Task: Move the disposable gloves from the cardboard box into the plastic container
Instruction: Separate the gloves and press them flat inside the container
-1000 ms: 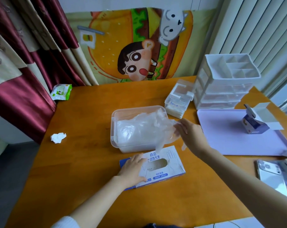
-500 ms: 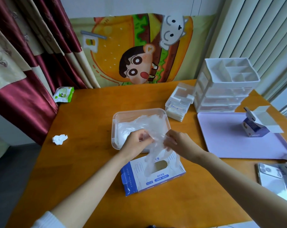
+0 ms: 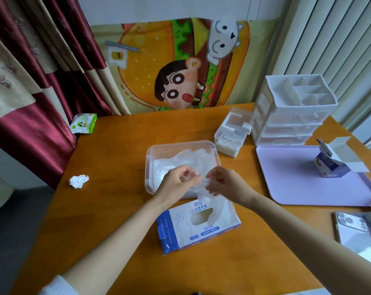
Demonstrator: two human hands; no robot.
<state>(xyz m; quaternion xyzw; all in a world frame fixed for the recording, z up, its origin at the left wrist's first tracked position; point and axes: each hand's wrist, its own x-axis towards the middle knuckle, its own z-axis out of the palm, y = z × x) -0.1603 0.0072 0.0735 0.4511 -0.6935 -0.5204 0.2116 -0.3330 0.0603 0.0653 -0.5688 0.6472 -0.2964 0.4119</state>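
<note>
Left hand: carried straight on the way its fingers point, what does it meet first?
The left hand pinches the glove film, so that comes first; straight beyond it, probably the right hand, though depth is unclear.

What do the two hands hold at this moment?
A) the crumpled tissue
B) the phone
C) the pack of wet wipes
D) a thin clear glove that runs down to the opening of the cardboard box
D: the left hand and the right hand both pinch the clear glove above the cardboard box, and its lower end hangs at the box's opening.
</note>
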